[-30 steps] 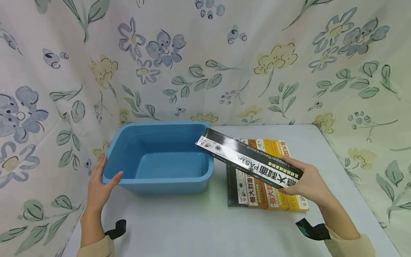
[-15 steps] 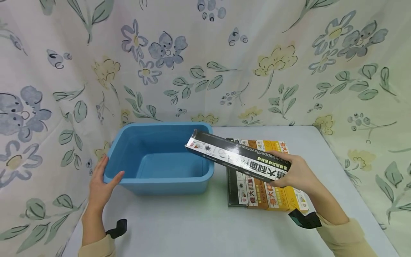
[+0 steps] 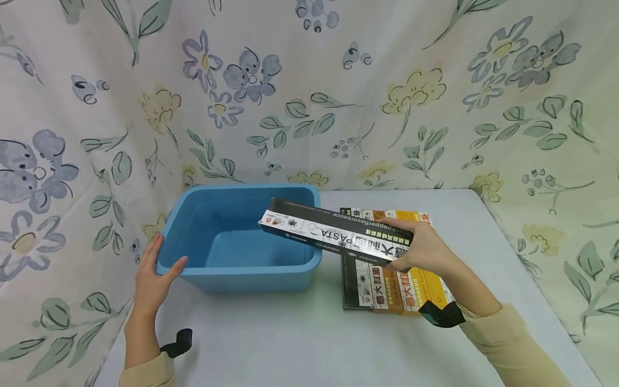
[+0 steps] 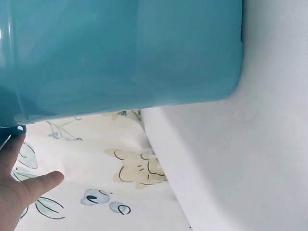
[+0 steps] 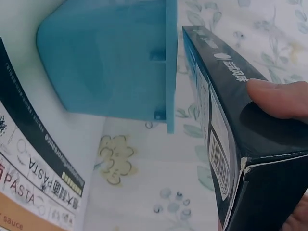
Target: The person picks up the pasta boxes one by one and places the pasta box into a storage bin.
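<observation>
Left on the white worktop point(image 3: 290, 344): one blue bin point(image 3: 242, 282), its left rim touched by the left hand point(image 3: 153, 277), fingers extended, thumb apart, presumably steadying it. Across the right rim, seemingly above: one black pasta box point(image 3: 329, 228), right end gripped by the right hand's point(image 3: 420, 247) fingers, left end free. Right: row of boxes point(image 3: 387, 295), flat. Open room: inside the bin, left of that free end; narrow gap between bin and row.

The held black box point(image 3: 333, 232) hides the middle of the row of boxes point(image 3: 394, 290) (smallest print apparently unreadable); the tabletop point(image 3: 290, 338) is cut off on its near side.
</observation>
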A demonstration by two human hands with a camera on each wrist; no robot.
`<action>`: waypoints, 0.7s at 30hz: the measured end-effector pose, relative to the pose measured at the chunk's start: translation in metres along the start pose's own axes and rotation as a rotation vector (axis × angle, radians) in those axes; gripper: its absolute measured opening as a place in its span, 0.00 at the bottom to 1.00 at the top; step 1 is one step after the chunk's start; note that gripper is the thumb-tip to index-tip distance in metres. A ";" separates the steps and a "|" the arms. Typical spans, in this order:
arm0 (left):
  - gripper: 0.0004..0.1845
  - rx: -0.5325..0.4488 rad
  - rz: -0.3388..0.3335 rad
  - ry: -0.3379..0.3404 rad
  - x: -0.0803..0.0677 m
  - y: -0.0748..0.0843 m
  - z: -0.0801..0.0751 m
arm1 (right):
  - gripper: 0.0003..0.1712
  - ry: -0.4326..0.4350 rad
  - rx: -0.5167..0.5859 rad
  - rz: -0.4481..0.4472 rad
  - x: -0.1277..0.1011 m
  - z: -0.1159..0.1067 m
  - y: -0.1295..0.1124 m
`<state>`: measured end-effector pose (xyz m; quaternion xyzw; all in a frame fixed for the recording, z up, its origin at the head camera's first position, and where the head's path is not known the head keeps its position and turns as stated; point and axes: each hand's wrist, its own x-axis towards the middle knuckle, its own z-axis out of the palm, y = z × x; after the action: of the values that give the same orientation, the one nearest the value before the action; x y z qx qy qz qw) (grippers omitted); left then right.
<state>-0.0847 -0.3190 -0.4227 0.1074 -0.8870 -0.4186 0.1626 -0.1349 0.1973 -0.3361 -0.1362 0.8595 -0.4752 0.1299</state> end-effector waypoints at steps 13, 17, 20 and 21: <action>0.45 -0.007 -0.009 0.002 0.000 0.002 0.000 | 0.54 -0.038 -0.148 -0.059 0.037 0.020 -0.020; 0.44 -0.004 -0.002 0.010 0.000 0.002 0.000 | 0.54 -0.060 -0.134 -0.038 0.045 0.027 -0.028; 0.44 -0.005 -0.002 0.012 0.000 0.003 0.000 | 0.53 -0.072 -0.102 -0.031 0.051 0.033 -0.035; 0.44 -0.004 -0.002 0.011 0.000 0.003 0.000 | 0.53 -0.074 -0.089 -0.029 0.053 0.035 -0.037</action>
<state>-0.0850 -0.3169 -0.4206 0.1102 -0.8852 -0.4198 0.1675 -0.1673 0.1322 -0.3281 -0.1717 0.8724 -0.4329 0.1486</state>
